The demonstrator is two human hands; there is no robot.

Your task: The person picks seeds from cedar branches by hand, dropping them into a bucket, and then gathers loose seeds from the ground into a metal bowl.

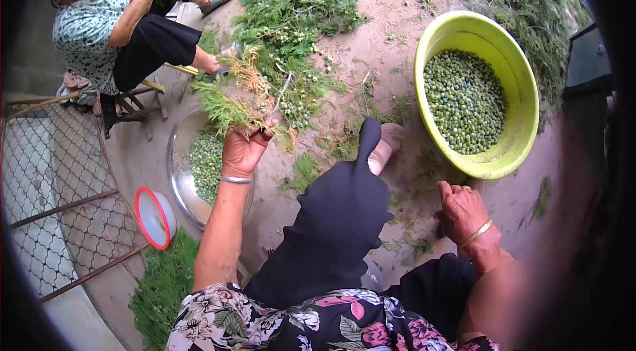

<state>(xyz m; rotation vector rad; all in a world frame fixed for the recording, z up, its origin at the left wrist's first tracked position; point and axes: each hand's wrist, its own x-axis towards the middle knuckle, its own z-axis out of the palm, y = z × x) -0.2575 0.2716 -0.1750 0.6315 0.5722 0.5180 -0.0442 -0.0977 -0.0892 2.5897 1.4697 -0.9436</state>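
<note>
My left hand (245, 149) is closed round the stem of a leafy evergreen sprig (227, 107), with some brown dried foliage at its upper end. Below that hand stands a shiny metal basin (177, 186) holding many small green cones (207, 164). My right hand (462, 212) hangs with curled fingers just below a yellow-green plastic tub (528, 127); whatever it grips, if anything, is hidden. Similar green cones (464, 102) fill the lower part of the tub.
Cut evergreen branches (298, 6) lie piled ahead, with more foliage (523, 13) at the upper right. A co-worker (93, 33) sits at upper left holding a branch. A red-rimmed bowl (156, 218) stands near a metal mesh frame (59, 185).
</note>
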